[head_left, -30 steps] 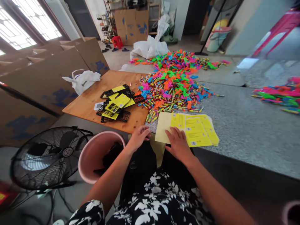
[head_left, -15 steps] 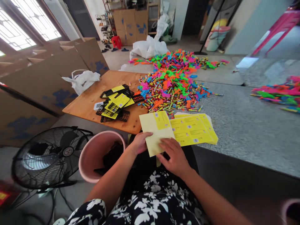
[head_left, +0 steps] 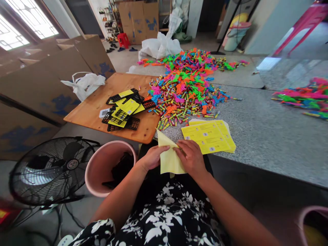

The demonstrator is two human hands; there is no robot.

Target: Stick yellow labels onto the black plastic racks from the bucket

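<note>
A pale yellow sheet of paper (head_left: 170,160), bent along a crease, is held between both hands over my lap. My left hand (head_left: 155,156) grips its left edge with the thumb on top. My right hand (head_left: 191,155) pinches the right side, fingers closed over the paper. Just beyond lies a stack of printed yellow sheets (head_left: 208,136) on the grey stone surface (head_left: 256,136). On the wooden board (head_left: 102,114) to the left, black plastic grids (head_left: 133,123) lie jumbled with small yellow cards (head_left: 130,106).
A heap of colourful plastic toy guns and small tubes (head_left: 187,89) spreads beyond the sheets. A pink bucket (head_left: 92,171) with black pieces inside and a black fan (head_left: 73,164) stand at left. A white plastic bag (head_left: 88,83) and cardboard boxes (head_left: 33,82) are behind.
The sheet, flat and tilted before with a printed patch showing, is now bent between my hands. My right hand has moved up to its right edge and closed on it.
</note>
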